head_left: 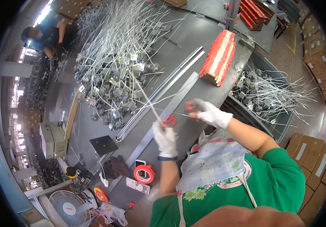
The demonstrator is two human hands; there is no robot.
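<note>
My left hand [164, 140], in a white glove with a dark band at the wrist, is closed on a white cable [150, 105] that runs up to a heap of grey electrical parts [113, 90] with long white cables. Red looped handles [171, 120], like those of scissors, lie just beyond its fingers. To the right, my gloved right hand [213, 114] is closed with a small red piece [189, 105] at its fingers, whose kind I cannot make out. A thin strand stretches leftward from these fingertips.
Metal rails [159, 94] cross the workbench [187, 64]. Red-edged stacked strips [220, 56] stand at its right edge, beside a grey bin [286, 125] of cabled parts. Nearer lie red tape [144, 174] and a phone [140, 163]. A fan [69, 209] stands lower left; another person [47, 36] works far left.
</note>
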